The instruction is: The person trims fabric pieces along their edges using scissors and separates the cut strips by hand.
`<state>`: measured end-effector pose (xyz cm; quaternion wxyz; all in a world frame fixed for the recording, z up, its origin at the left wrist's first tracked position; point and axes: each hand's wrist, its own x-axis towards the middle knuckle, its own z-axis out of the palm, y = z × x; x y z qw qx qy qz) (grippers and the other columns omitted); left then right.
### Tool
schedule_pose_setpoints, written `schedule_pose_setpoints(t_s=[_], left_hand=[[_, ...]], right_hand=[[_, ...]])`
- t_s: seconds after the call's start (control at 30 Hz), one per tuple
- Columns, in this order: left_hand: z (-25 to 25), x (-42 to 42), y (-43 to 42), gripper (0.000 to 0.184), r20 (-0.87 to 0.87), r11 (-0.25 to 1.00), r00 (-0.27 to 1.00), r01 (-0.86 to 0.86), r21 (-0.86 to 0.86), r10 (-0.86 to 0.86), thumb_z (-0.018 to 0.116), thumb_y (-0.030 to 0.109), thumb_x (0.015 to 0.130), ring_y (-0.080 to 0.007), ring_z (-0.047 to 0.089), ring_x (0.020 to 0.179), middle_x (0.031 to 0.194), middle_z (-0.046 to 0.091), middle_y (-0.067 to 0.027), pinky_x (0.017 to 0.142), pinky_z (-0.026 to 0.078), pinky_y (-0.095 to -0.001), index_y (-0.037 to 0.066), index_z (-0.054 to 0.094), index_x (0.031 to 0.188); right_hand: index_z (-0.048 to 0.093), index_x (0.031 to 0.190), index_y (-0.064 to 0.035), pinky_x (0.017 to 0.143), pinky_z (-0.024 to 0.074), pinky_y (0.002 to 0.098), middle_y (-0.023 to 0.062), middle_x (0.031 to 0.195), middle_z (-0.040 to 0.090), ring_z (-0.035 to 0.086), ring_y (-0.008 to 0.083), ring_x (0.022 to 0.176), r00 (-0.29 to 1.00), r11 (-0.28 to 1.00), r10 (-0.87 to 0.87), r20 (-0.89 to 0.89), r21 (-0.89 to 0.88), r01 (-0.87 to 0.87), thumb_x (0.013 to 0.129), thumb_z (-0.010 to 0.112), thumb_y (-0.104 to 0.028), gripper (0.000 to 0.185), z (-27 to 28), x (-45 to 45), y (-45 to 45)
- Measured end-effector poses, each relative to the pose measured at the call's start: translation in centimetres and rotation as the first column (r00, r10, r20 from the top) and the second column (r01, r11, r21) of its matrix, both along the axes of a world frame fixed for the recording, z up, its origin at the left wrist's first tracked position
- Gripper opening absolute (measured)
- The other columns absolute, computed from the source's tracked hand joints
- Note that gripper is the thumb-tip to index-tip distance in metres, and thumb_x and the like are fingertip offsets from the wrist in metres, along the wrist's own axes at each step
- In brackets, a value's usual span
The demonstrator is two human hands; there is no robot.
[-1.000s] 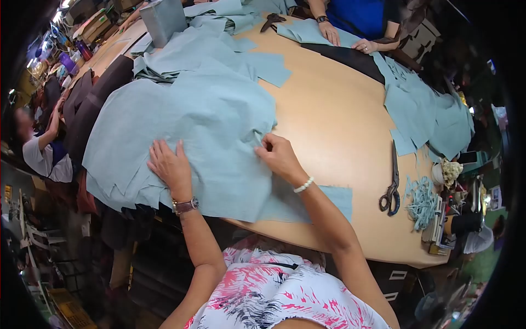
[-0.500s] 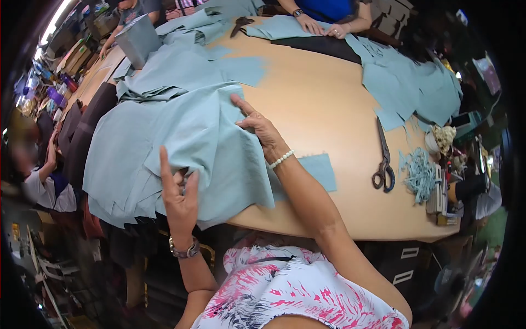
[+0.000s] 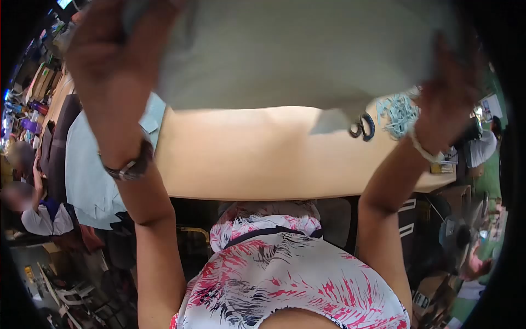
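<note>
A pale blue-green cloth piece [image 3: 290, 55] is stretched between my raised hands, close to the camera and blurred. My left hand [image 3: 120, 71], with a watch at the wrist, grips its left end. At the cloth's right end my right hand [image 3: 446, 98], wearing a white bead bracelet, is closed on it. Beneath the raised cloth lies the wooden table [image 3: 246, 159]. More blue-green cloth [image 3: 90, 170] lies at the table's left side. The far part of the table is hidden behind the raised piece.
Scissors [image 3: 362, 128] show their handles below the cloth's edge, beside a heap of thin cloth strips [image 3: 397, 118]. Dark rolled material [image 3: 57, 148] runs along the left edge. A person [image 3: 46, 219] is at the far left.
Both hands have risen from the table towards the camera, spreading one cloth piece between them. The view has turned right and down, and the raised cloth now covers the far side.
</note>
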<state>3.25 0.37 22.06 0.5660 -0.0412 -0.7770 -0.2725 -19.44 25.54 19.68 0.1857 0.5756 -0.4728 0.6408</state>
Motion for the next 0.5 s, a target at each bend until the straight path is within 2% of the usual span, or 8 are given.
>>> schedule_pose_setpoints(t_s=[0.03,0.07,0.13,0.2,0.23,0.37,0.43,0.5], left_hand=[[0.9,-1.2,0.1,0.05,-0.111,0.999,0.993,0.022,-0.031,-0.026,0.06,0.003,0.071,-0.0222,0.058,0.098,0.11,0.059,-0.0157,0.083,0.046,-0.0303,0.001,0.051,0.12],[0.8,-1.9,-1.2,0.05,-0.085,0.999,0.995,0.04,-0.032,-0.043,0.06,0.003,0.071,-0.0221,0.057,0.098,0.111,0.058,-0.0156,0.083,0.045,-0.0301,0.001,0.051,0.12],[-0.4,-2.2,-6.3,0.048,0.106,0.998,0.992,0.069,-0.001,-0.069,0.058,0.001,0.075,-0.0193,0.053,0.106,0.116,0.057,-0.0116,0.089,0.04,-0.0283,0.004,0.05,0.122],[-2.6,-3.0,-8.8,0.047,0.361,0.996,0.931,0.073,-0.047,-0.052,0.056,-0.002,0.078,-0.0163,0.047,0.114,0.122,0.054,-0.0079,0.096,0.034,-0.0267,0.006,0.05,0.124],[-4.1,-3.6,-9.1,0.047,0.452,0.99,0.892,0.08,-0.119,-0.017,0.054,-0.004,0.078,-0.0161,0.046,0.116,0.123,0.053,-0.0079,0.098,0.033,-0.0267,0.006,0.05,0.123],[-12.4,-1.8,-13.9,0.057,0.77,0.982,0.619,-0.013,-0.19,0.157,0.043,-0.007,0.068,-0.0294,0.05,0.111,0.117,0.053,-0.0193,0.095,0.038,-0.0333,0.011,0.051,0.121],[-13.5,-1.4,-15.5,0.059,0.797,0.963,0.549,-0.059,-0.262,0.251,0.041,-0.008,0.065,-0.0317,0.05,0.11,0.117,0.052,-0.0199,0.095,0.038,-0.0347,0.011,0.052,0.121],[-13.7,-1.7,-16.4,0.061,0.799,0.947,0.517,-0.083,-0.31,0.307,0.039,-0.008,0.064,-0.0333,0.05,0.109,0.117,0.052,-0.0204,0.094,0.038,-0.0355,0.011,0.052,0.12]], right_hand=[[0.057,0.105,0.0049,0.079,0.0515,0.0307,0.014,0.122,0.051,0.059,0.0205,0.095,0.876,0.942,-0.297,-0.381,0.032,0.333,0.072,0.065,-0.012,0.038,1.8,0.6,1.3],[0.055,0.108,0.0053,0.076,0.0533,0.0313,0.0155,0.121,0.052,0.061,0.0206,0.092,0.62,0.851,-0.459,-0.636,-0.114,0.513,0.071,0.068,-0.017,0.045,3.7,1.6,2.2],[0.051,0.119,-0.0045,0.073,0.0521,0.0303,0.0146,0.122,0.051,0.061,0.019,0.091,0.902,0.949,-0.314,-0.297,-0.091,0.301,0.077,0.061,-0.014,0.044,1.3,2.7,-2.6],[0.045,0.126,-0.0073,0.068,0.0496,0.0283,0.015,0.123,0.051,0.06,0.0181,0.083,0.798,0.817,-0.529,-0.288,0.081,0.57,0.077,0.059,-0.01,0.051,-2.0,3.9,-6.6],[0.042,0.128,-0.0068,0.068,0.0481,0.0267,0.0155,0.123,0.05,0.058,0.0172,0.081,0.813,0.802,-0.523,-0.255,0.176,0.571,0.075,0.058,-0.008,0.055,-5.2,3.3,-8.6],[0.033,0.135,-0.0053,0.068,0.0439,0.0221,0.0173,0.12,0.047,0.051,0.0139,0.081,0.949,0.787,-0.305,0.079,0.581,0.205,0.071,0.056,0.0,0.068,-18.6,5.2,-13.4],[0.031,0.135,-0.0016,0.073,0.0445,0.0257,0.0161,0.115,0.048,0.052,0.0166,0.08,0.861,0.767,-0.175,0.477,0.614,-0.185,0.073,0.056,-0.002,0.066,-19.8,8.0,-14.7],[0.031,0.134,0.0013,0.075,0.0452,0.0272,0.0153,0.118,0.047,0.052,0.0168,0.08,0.76,0.754,-0.122,0.638,0.558,-0.346,0.074,0.058,-0.003,0.066,-20.0,9.6,-15.9]])
